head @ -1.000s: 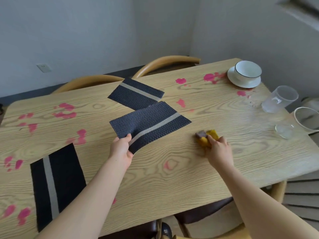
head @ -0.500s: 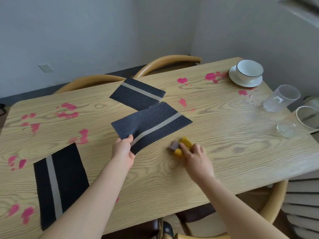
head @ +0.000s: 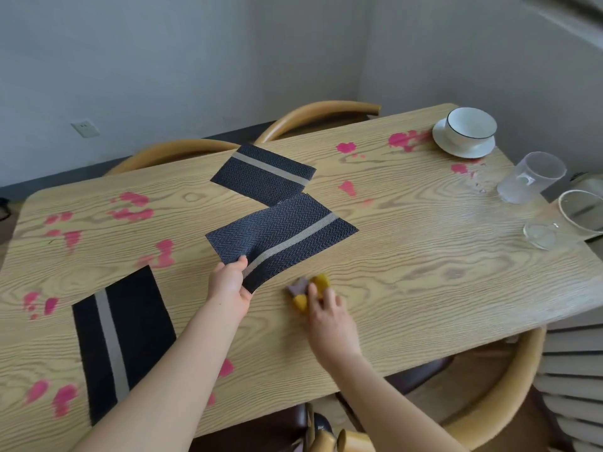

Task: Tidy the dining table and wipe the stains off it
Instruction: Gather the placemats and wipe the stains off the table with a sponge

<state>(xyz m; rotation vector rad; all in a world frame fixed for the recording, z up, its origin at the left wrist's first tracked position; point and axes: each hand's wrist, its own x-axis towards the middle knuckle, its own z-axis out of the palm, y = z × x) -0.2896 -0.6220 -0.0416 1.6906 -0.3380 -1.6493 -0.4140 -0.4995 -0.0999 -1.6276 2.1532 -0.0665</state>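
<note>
A pale wood table (head: 424,288) fills a corner between grey walls. Nearest me, on the left, a dark mat (head: 127,337) with a tan stripe lies flat, with pink stains (head: 63,399) beside it by the near edge. My right hand (head: 329,316) is just past the middle of the near edge, its fingers (head: 313,293) curled over a yellow sponge (head: 318,282) with a grey pad, pressing it on the wood. Just left of it, my left hand (head: 230,288) pinches the near edge of a second mat (head: 284,230), thumb on top, and that edge is raised off the table. A third mat (head: 264,172) lies flat beyond, its corner touching the held one. More pink blotches are scattered over the left side and the far right. At the far right corner a white bowl (head: 471,127) sits on a saucer (head: 463,150). Nearer along the right edge stand a frosted cup (head: 528,177), a clear glass (head: 584,213) and a small glass dish (head: 541,236). Two chair backs (head: 313,114) curve behind the far edge.
</note>
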